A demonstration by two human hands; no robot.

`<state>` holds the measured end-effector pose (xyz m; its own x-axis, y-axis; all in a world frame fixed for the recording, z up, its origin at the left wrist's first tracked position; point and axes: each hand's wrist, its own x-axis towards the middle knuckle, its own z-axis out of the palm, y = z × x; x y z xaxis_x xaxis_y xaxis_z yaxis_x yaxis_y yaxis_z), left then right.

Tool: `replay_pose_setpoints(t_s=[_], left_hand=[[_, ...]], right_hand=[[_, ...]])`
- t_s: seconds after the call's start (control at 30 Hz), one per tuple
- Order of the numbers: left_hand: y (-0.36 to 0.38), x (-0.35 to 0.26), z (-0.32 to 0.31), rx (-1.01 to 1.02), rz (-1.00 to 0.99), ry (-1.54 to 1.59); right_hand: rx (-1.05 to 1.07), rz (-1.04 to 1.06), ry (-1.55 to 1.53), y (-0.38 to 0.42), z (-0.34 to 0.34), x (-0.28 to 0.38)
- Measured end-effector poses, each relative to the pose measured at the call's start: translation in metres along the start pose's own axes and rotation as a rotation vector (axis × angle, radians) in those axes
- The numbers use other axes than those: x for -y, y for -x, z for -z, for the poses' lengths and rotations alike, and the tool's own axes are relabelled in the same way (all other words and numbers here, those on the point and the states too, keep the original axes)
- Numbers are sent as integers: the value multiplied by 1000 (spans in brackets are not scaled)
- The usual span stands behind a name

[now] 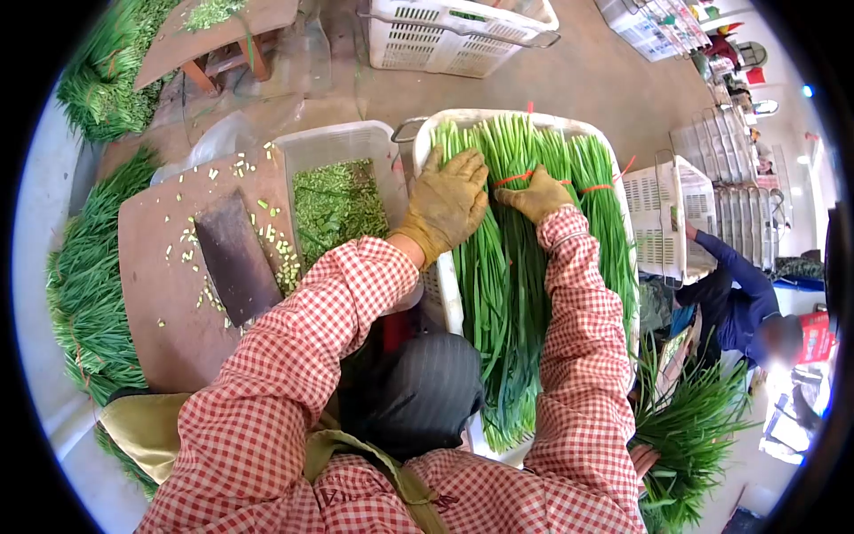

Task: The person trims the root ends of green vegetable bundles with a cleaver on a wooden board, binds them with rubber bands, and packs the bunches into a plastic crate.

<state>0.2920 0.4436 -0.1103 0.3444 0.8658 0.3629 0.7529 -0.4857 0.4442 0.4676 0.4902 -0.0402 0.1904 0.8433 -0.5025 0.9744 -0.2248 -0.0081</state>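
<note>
Several bundles of garlic chives [511,258] lie side by side in a white plastic crate [627,200], their pale cut ends at the far side. Red bands tie some of them. My left hand [449,198], in a mustard-coloured glove, rests on the left bundle with its fingers stretched out over the stems. On the middle bundle, my right hand [538,194], gloved alike, is closed around the stems beside a red band; its fingertips are partly hidden in the leaves.
Left of the crate are a clear tub [342,133] of green trimmings and a brown board [151,267] bearing a broad cleaver blade [236,258] and cut stem bits. More chives [93,276] lie far left. White crates [454,40] stand beyond. At right is a person in dark blue [752,298].
</note>
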Motion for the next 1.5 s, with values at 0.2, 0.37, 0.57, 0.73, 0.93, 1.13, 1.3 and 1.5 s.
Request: replay_pose_setpoints(t_s=[0.2, 0.37, 0.57, 0.73, 0.93, 1.13, 1.3, 1.5], left_hand=[[2, 2, -2, -26, 12, 17], [2, 2, -5, -24, -12, -22], [16, -3, 8, -114, -137, 60], [4, -12, -6, 144, -116, -165], [-74, -41, -30, 27, -323, 97], [-99, -30, -57, 60, -395, -198], [-91, -32, -52, 65, -319, -218], [-78, -30, -36, 102, -227, -156]], right_hand=[[-251, 40, 30, 12, -1, -1], [-342, -45, 149, 13, -27, 26], [-306, 81, 157, 27, -32, 30], [-398, 81, 96, 6, -45, 23], [-782, 256, 218, -14, -74, -9], [-705, 421, -227, 16, -17, -72], [-300, -59, -147, -19, -15, -81], [-248, -1, -240, -19, -16, -75]])
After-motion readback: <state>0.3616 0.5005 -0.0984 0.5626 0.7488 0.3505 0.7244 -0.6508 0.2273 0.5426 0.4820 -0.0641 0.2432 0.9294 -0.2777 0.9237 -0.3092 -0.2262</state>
